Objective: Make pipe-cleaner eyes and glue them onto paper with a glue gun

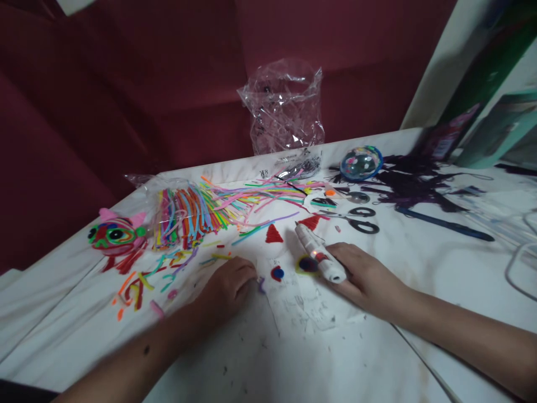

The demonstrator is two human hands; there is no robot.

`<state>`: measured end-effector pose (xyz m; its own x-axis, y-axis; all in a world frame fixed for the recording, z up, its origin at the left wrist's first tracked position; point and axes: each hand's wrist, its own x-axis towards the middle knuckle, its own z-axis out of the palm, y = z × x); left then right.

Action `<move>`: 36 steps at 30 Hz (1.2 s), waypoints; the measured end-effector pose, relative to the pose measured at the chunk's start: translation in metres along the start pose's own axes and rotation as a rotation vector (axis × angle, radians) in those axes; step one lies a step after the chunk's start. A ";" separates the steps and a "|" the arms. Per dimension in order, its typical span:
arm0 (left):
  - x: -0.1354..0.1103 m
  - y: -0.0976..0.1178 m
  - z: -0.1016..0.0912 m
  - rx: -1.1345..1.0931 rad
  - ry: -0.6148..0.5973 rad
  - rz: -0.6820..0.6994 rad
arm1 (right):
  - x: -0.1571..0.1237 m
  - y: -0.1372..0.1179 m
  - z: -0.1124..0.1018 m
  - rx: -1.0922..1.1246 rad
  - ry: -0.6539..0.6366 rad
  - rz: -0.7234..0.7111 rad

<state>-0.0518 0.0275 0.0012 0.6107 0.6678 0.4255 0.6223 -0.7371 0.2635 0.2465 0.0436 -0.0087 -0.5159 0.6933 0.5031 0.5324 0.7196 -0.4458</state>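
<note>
My right hand (364,275) lies on the white table (319,358), closed around the rear of a white pen-shaped glue tool (319,253) whose tip points away from me. Beside the tool sit a dark blue pom-pom on yellow (307,264), a red and blue round piece (277,273) and two red triangles (273,234). My left hand (229,288) rests knuckles up with fingers curled, pinching a short purple pipe-cleaner piece (261,285). A sheet of paper (306,305) lies between the hands.
A heap of coloured pipe cleaners (201,212) spills from a plastic bag. A red and green pipe-cleaner animal head (116,235) sits at the left. Cut scraps (142,282), black scissors (361,218), a blue round tin (361,162), a clear bag (287,106), purple fibres (411,184) and a blue pen (444,224) lie around.
</note>
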 end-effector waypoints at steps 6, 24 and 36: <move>0.000 0.010 0.000 -0.009 -0.084 -0.037 | 0.000 0.000 0.000 -0.010 -0.023 0.007; 0.016 0.008 0.008 -0.069 -0.072 -0.202 | -0.001 0.001 0.000 -0.033 0.000 -0.010; 0.025 0.014 0.011 -0.007 -0.103 -0.315 | 0.000 0.002 0.000 -0.030 0.008 -0.018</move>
<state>-0.0226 0.0343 0.0062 0.4351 0.8699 0.2324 0.7854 -0.4928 0.3745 0.2476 0.0449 -0.0099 -0.5203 0.6799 0.5168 0.5429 0.7304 -0.4143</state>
